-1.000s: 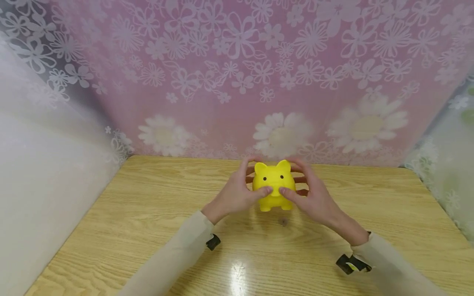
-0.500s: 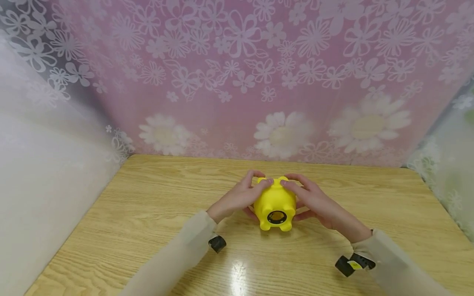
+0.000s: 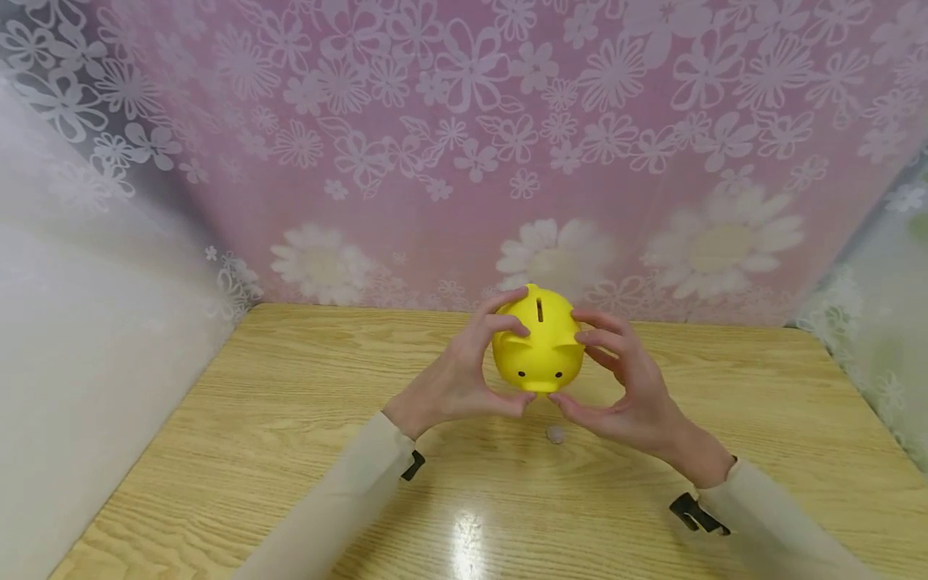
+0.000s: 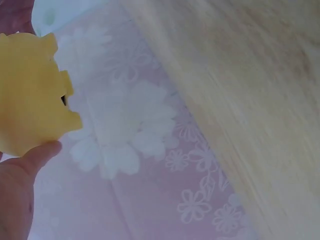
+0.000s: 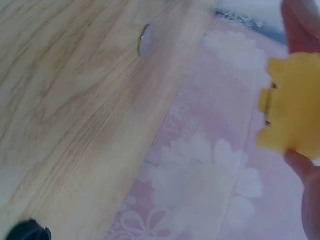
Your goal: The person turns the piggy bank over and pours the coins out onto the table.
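Note:
A yellow piggy bank (image 3: 539, 342) is held up above the wooden table (image 3: 275, 419), face toward me and tipped down, its coin slot on top. My left hand (image 3: 471, 362) grips its left side with curled fingers and the thumb under the snout. My right hand (image 3: 616, 379) grips the right side the same way. The left wrist view shows the yellow piggy bank (image 4: 30, 95) above my thumb (image 4: 35, 157). In the right wrist view the piggy bank (image 5: 295, 107) fills the right edge. A small coin (image 3: 555, 435) lies on the table below the bank, seen again as the coin (image 5: 143, 40).
A pink flowered curtain (image 3: 464, 153) hangs close behind the table's far edge. A pale wall (image 3: 80, 338) stands on the left, and more flowered cloth (image 3: 877, 322) closes the right side. Black wrist straps (image 3: 696, 514) sit on both sleeves.
The piggy bank was lying tipped back on the table with its bottom plug toward me. Both hands have lifted it and turned it face-forward and down. A coin now shows on the table.

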Action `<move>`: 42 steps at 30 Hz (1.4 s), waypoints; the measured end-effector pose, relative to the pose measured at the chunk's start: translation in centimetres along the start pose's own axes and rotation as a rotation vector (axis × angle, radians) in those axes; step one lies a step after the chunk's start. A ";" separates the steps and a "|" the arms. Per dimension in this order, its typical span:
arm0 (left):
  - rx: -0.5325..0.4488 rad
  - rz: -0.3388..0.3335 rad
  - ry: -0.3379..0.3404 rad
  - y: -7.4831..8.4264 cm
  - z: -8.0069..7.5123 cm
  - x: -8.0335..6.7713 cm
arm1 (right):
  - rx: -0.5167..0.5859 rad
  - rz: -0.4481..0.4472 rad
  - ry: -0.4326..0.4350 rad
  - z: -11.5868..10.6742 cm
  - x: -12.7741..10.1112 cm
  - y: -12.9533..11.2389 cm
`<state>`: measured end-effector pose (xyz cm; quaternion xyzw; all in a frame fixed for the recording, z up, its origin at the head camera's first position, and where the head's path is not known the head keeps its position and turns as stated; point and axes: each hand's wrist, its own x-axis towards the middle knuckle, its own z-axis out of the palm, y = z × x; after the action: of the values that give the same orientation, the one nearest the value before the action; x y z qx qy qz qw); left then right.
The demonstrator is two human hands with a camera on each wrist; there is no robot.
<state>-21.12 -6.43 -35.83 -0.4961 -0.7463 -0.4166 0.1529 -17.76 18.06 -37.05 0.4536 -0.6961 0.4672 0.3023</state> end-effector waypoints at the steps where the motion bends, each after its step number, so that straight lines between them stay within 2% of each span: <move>1: 0.039 0.064 0.010 0.1 -0.1 0.1 | -0.035 -0.074 0.015 0.1 0.1 0.1; 4: 0.109 0.177 0.023 0.3 -0.4 0.4 | -0.111 -0.217 0.058 0.4 0.3 0.0; 8: 0.174 0.231 0.030 0.6 -0.4 0.4 | -0.144 -0.258 0.067 0.4 0.3 -0.3; 18: 0.201 0.248 0.047 0.7 -0.2 0.1 | -0.146 -0.271 0.026 0.4 -0.1 0.0; 22: 0.143 0.206 0.040 0.4 -0.1 -0.1 | -0.186 -0.227 0.013 0.4 -0.2 0.2; 24: 0.083 0.142 0.031 0.2 0.0 -0.4 | -0.199 -0.174 0.005 0.4 -0.2 0.2; 28: -0.050 -0.077 0.021 0.1 0.3 -1.0 | -0.182 0.015 -0.018 0.4 -0.4 0.0; 32: -0.159 -0.321 0.032 0.2 0.8 -1.1 | -0.140 0.287 -0.041 0.5 -0.5 -0.5; 36: -0.282 -0.544 0.041 0.2 1.3 -0.8 | -0.087 0.605 -0.083 0.6 -0.2 -1.1; 39: -0.354 -0.678 0.027 0.1 1.7 -0.6 | -0.051 0.807 -0.132 0.5 0.0 -1.2; 42: -0.378 -0.789 0.007 0.1 2.0 -0.5 | 0.033 0.968 -0.170 0.5 0.4 -1.0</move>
<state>-20.44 -5.19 -37.31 -0.1907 -0.7888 -0.5740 -0.1091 -16.98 17.29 -36.58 0.1195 -0.8416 0.5265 -0.0147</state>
